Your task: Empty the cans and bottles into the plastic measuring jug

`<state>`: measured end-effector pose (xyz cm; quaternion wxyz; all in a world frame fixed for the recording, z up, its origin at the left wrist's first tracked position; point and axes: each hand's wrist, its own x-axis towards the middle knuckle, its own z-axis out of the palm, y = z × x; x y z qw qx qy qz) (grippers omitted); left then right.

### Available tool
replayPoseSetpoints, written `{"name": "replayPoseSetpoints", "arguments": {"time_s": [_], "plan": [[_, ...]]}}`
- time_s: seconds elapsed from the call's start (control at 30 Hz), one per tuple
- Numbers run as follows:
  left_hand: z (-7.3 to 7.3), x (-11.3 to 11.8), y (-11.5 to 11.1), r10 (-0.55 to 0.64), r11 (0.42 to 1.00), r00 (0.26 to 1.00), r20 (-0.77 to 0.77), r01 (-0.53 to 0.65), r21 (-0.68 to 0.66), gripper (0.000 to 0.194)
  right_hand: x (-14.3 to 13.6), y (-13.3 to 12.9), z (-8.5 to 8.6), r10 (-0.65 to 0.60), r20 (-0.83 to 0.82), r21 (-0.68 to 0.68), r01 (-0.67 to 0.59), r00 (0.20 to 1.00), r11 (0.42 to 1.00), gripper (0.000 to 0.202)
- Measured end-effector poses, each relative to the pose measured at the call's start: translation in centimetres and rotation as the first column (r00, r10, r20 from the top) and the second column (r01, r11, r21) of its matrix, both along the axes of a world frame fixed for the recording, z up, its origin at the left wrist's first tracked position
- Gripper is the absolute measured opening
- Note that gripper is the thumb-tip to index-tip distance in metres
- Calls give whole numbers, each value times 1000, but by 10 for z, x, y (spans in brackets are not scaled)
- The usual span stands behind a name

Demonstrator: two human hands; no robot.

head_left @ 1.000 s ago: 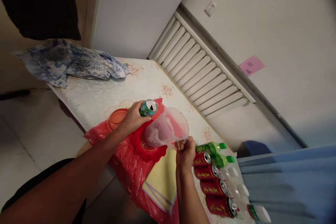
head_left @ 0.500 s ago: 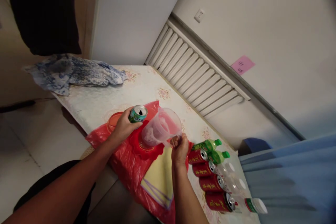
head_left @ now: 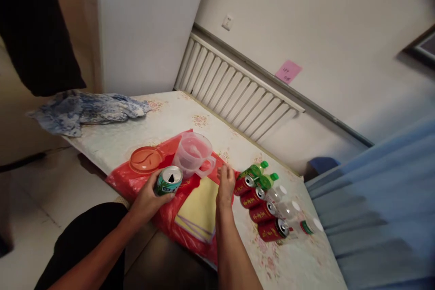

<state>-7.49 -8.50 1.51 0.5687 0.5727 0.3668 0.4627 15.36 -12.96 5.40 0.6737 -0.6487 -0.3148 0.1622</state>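
Note:
My left hand (head_left: 147, 195) is wrapped around a small green-blue drink can (head_left: 169, 182), its opened top facing up. Behind the can, a translucent plastic measuring jug (head_left: 193, 152) stands upright with its handle towards my right hand. My right hand (head_left: 225, 186) is beside that handle, apart from it, fingers loosely bent and holding nothing I can see. A red scalloped dish (head_left: 192, 186) shows partly behind the can. A folded yellow cloth (head_left: 200, 206) lies between my hands on a red plastic bag (head_left: 124, 179).
An orange round lid or dish (head_left: 146, 159) lies left of the jug. At right stand several red cans (head_left: 262, 212) in a row, with green bottles (head_left: 267, 181) and clear bottles (head_left: 288, 208) behind them. A crumpled blue-white cloth (head_left: 98, 108) lies at the table's far left.
My right hand has let go of the jug, which stands upright now instead of tilted in my grip. My left hand has brought the can lower and nearer. The camera view has shifted.

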Motion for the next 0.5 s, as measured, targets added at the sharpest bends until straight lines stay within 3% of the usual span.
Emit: {"name": "replayPoseSetpoints", "arguments": {"time_s": [0.17,0.27,0.33,0.5], "plan": [[-5,35,-39,-160,986,987,-10,160,-40,81,-26,-79,-20,288,-100,-106,-298,952,949,61],[-13,59,-63,-254,967,967,-25,253,-12,84,-40,-116,-19,413,-165,-86,-430,896,899,65],[-17,73,-78,-313,949,949,-37,314,11,85,-42,-134,-12,427,-182,-84,-447,886,891,63],[-28,101,-108,-398,912,913,-88,404,66,80,-26,-167,-12,277,-126,-160,-295,953,942,61]]}}
